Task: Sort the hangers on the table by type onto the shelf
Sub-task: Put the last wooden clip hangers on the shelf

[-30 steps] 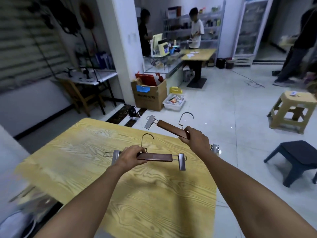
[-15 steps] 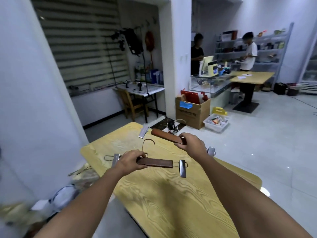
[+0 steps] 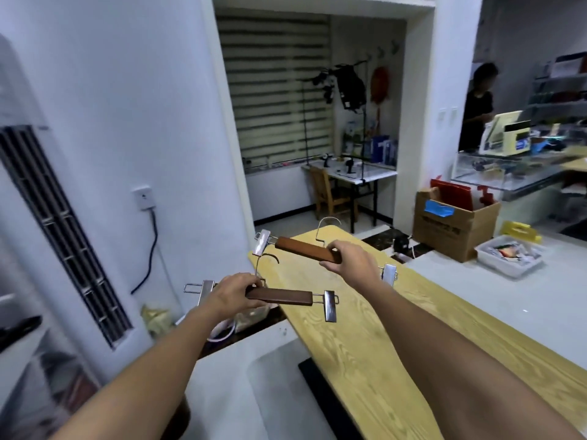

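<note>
hangers, two, both clip type: wooden bar, wire hook, metal clip at each end.

item one: darker hanger (image 3: pixel 282 296), in my left hand (image 3: pixel 233 292), fingers curled round the left part of the bar at the foot of the hook. the bar is roughly level, in the air at the table's left edge. its left clip hangs out past that edge, over the floor.

item two: redder hanger (image 3: pixel 303 249), in my right hand (image 3: pixel 351 260), thumb and fingers pinched on the bar's right half. the bar is slanted, above the table's far corner. the two hangers are apart, not touching.

edges: table (image 3: pixel 365 350), yellow wood grain, long, rounded at the far corner. its left edge passes under my left hand. a strip of open floor lies between that edge and the white wall (image 3: pixel 104 122).

along the wall: tall air conditioner (image 3: pixel 63 236), socket (image 3: pixel 143 198), black cable (image 3: pixel 152 249), bags on the floor near its foot.

room beyond: striped blinds (image 3: pixel 276 90), white desk (image 3: pixel 359 176) and wooden chair (image 3: pixel 327 192) in the alcove. cardboard box (image 3: pixel 454 230) and plastic tub (image 3: pixel 508 255) sit on pale tiles right of the table. a person in black (image 3: pixel 479 103) stands at a glass counter, far right.
</note>
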`<state>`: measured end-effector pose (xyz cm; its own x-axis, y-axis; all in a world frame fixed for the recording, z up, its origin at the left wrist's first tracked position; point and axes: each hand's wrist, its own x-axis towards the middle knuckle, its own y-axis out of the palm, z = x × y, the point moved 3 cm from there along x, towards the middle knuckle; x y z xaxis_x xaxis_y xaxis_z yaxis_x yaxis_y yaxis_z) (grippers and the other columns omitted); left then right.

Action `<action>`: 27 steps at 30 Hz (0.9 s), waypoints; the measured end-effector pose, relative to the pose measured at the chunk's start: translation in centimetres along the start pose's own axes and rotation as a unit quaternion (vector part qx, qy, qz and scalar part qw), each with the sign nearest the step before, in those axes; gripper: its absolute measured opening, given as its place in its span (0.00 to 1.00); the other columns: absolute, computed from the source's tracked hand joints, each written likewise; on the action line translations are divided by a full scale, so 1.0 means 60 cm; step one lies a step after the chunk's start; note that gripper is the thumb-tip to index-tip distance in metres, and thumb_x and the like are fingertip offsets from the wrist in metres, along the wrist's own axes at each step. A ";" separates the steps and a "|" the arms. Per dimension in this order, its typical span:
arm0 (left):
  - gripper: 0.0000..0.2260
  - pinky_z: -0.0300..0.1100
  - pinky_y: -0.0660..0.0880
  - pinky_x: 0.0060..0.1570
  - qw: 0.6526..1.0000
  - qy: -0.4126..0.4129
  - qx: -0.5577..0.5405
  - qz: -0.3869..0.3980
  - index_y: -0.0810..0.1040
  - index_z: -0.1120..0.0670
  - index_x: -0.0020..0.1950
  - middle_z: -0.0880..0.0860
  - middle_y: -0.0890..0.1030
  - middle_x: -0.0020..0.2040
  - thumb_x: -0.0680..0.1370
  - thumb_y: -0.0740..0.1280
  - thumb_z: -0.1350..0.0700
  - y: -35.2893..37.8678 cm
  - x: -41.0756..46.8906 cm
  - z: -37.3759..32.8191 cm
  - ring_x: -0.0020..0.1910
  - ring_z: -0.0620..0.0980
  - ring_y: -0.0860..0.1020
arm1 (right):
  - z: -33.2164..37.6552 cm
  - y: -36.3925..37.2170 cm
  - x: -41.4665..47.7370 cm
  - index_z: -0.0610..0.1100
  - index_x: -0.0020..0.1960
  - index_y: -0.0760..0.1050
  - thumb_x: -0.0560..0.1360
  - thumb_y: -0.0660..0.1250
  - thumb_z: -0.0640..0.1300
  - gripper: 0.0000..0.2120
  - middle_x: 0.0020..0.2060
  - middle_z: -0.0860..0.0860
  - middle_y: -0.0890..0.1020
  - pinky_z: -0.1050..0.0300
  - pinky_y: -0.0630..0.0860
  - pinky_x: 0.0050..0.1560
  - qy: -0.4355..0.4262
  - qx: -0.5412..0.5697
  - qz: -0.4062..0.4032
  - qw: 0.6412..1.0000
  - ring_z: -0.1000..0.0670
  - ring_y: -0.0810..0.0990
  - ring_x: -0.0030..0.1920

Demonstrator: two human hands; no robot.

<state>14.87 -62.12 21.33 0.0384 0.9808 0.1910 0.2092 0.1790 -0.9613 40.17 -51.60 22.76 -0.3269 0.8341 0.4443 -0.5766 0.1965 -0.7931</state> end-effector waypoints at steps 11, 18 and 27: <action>0.16 0.44 0.71 0.51 0.991 -0.133 -0.008 -0.018 0.78 0.54 0.55 0.53 0.79 0.51 0.71 0.74 0.49 -0.070 -0.271 0.071 0.51 0.53 0.76 | 0.203 0.030 -0.100 0.52 0.57 0.75 0.73 0.69 0.58 0.16 0.51 0.54 0.81 0.59 0.69 0.42 -0.103 0.021 0.036 0.994 0.49 0.79 0.51; 0.16 0.44 0.74 0.49 0.974 -0.224 -0.011 -0.029 0.77 0.52 0.51 0.49 0.78 0.46 0.69 0.74 0.46 -0.102 -0.444 0.132 0.48 0.51 0.76 | 0.326 0.085 -0.163 0.53 0.58 0.76 0.72 0.70 0.58 0.17 0.52 0.55 0.81 0.58 0.67 0.42 -0.155 0.048 0.076 0.984 0.50 0.79 0.54; 0.16 0.46 0.72 0.51 0.939 -0.336 -0.003 -0.076 0.77 0.54 0.53 0.51 0.78 0.49 0.71 0.74 0.47 -0.140 -0.645 0.183 0.50 0.52 0.75 | 0.501 0.155 -0.222 0.54 0.56 0.76 0.71 0.70 0.58 0.16 0.51 0.55 0.82 0.57 0.68 0.43 -0.256 0.090 0.134 0.953 0.49 0.80 0.53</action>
<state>0.89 -100.70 19.82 -0.6176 0.7708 0.1559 0.1682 0.3231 -0.9313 16.63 -76.35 21.98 -0.7763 0.4726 0.4171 -0.5247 -0.1180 -0.8431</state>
